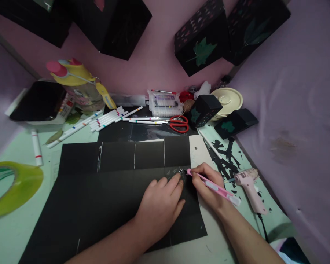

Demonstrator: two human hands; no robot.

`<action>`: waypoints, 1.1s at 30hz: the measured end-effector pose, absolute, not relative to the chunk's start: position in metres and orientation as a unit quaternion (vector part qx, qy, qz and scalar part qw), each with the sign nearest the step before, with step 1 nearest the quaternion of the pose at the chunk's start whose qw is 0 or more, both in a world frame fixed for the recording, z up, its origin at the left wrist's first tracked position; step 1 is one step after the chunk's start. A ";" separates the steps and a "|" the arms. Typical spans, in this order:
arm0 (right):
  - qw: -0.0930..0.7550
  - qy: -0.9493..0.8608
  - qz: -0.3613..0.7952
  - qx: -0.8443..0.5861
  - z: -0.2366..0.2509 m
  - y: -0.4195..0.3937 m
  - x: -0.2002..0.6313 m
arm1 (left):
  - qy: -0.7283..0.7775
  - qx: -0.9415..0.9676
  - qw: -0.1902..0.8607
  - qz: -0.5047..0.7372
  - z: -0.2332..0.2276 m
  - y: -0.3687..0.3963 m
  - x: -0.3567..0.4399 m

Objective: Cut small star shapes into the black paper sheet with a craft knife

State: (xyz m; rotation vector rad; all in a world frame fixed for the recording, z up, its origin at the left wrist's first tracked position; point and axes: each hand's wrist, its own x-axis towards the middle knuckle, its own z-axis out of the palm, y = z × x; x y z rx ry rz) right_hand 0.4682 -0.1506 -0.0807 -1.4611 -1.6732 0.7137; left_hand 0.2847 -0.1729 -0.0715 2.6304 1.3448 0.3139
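**Pink knife at work on black card**

The slim pink plastic craft knife (213, 186) sits pinched in the right hand (206, 185), its tip on the large black card sheet (104, 198) beside small cut-out shapes, possibly stars, though they are too small to tell. The left hand (159, 205) lies flat and unclenched on the sheet, fingertips just beside the blade. To the right, black paper scraps (225, 157) and a pink glue gun (250, 187) crowd the pale green table (11, 234) near the wall. Red-handled scissors (179, 124) and white marker pens (107, 119) lie beyond the sheet's far edge. A yellow-green tape roll (13, 187) sits far left; the sheet's left half lies bare.
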 end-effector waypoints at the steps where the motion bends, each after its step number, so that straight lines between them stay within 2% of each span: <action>1: 0.388 -0.659 0.292 -0.574 -0.080 -0.150 0.469 | 0.449 0.883 0.088 0.104 -0.071 -0.173 0.284; 25: 0.378 -0.658 0.341 -0.555 -0.080 -0.150 0.469 | 0.448 0.885 0.087 0.086 -0.069 -0.172 0.285; 33: 0.438 -0.652 0.273 -0.555 -0.085 -0.145 0.470 | 0.445 0.888 0.075 0.088 -0.071 -0.172 0.286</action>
